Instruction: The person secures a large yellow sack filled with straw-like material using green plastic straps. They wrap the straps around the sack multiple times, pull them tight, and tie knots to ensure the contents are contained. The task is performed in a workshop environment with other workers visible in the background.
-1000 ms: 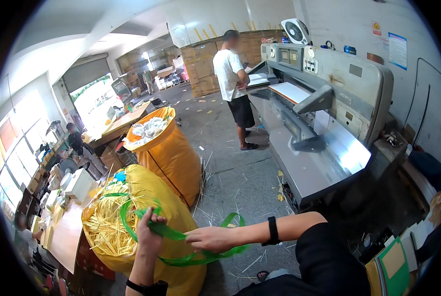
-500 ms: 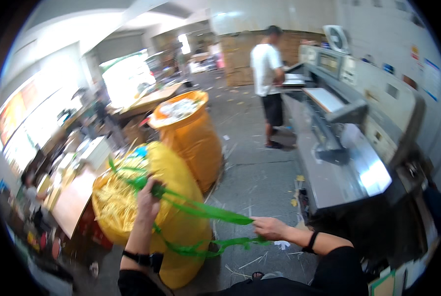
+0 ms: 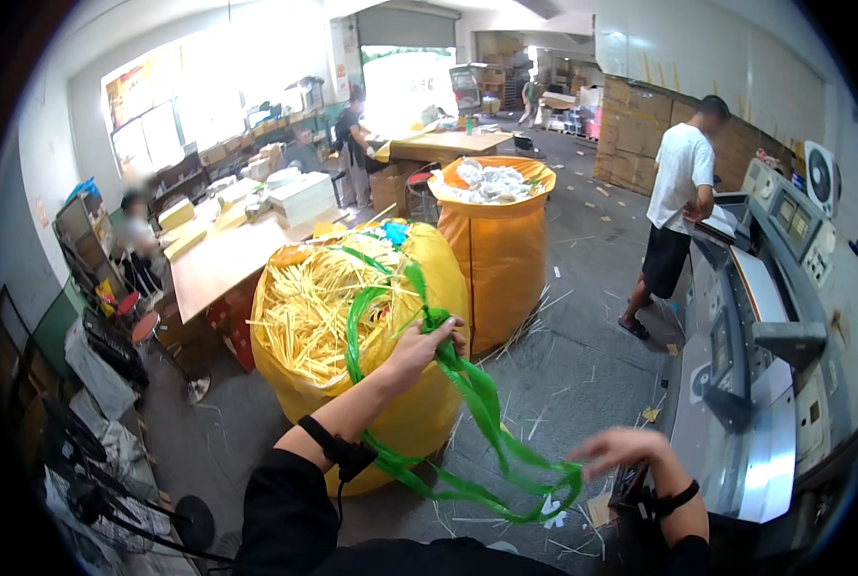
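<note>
My left hand [image 3: 427, 348] is closed around a bunched part of a green plastic strap [image 3: 482, 398], above the near yellow sack. From there the strap droops in a long slack loop toward my right. My right hand [image 3: 626, 449] is beside the loop's far end, its fingers smeared by motion; whether they touch the strap cannot be made out. More of the green strap curls over the front of the yellow sack [image 3: 390, 422], which is heaped with pale yellow paper strips [image 3: 309, 302].
An orange sack [image 3: 496, 264] of white scraps stands behind. To the right, a person in a white shirt [image 3: 683, 178] is at a large grey machine [image 3: 736, 384]. A table [image 3: 222, 264] with paper stacks is at left. Scraps litter the floor [image 3: 573, 336].
The view has swung left. The green strap, stretched between my hands before, now hangs slack. My right hand, previously closed on it, is now blurred beside the loop.
</note>
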Motion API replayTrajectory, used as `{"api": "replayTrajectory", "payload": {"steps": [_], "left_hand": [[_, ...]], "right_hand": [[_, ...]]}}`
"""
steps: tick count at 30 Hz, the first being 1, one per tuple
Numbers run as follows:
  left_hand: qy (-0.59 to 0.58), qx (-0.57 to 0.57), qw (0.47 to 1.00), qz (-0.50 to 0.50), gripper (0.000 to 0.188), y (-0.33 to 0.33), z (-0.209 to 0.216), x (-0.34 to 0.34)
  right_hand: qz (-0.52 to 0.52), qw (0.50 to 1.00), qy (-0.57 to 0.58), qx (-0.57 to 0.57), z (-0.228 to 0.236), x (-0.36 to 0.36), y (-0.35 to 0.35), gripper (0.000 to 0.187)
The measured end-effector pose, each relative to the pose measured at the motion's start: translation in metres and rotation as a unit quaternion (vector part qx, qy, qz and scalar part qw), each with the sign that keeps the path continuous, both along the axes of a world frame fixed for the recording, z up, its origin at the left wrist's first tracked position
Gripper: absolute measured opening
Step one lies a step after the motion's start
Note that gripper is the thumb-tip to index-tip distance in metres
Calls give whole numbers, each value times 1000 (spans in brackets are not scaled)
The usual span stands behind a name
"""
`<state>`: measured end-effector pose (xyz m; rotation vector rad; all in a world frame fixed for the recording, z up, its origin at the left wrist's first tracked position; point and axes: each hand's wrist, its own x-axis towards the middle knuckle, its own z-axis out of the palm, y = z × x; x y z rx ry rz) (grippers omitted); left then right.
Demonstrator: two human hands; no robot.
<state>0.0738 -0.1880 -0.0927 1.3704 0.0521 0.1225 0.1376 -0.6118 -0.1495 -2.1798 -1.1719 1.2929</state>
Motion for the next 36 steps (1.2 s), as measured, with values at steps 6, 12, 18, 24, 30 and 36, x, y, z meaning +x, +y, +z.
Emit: {"api": "replayTrajectory", "payload": {"steps": [6,12,18,24,30,36], "left_hand": [[-12,59,995,-80,23,-27,-16,31],[32,188,973,-131,29,8,-8,41],[-68,636,766,-59,51,111,-9,4],[25,482,829,283,23,308,59,3],[394,602,647,253,56,474,50,13],[534,623,542,182,28,512,42,35]], "right_hand": [[-172,841,-218,464,98,36,171,58],[-259,816,116,503,85,88,293,32],[-295,675,180,652,155,247,302,31],[-450,563,-326,611,231,441,222,29],[-117,318,-829,444,240,565,324,27],[70,810,-363,456,167,400,539,17]]}}
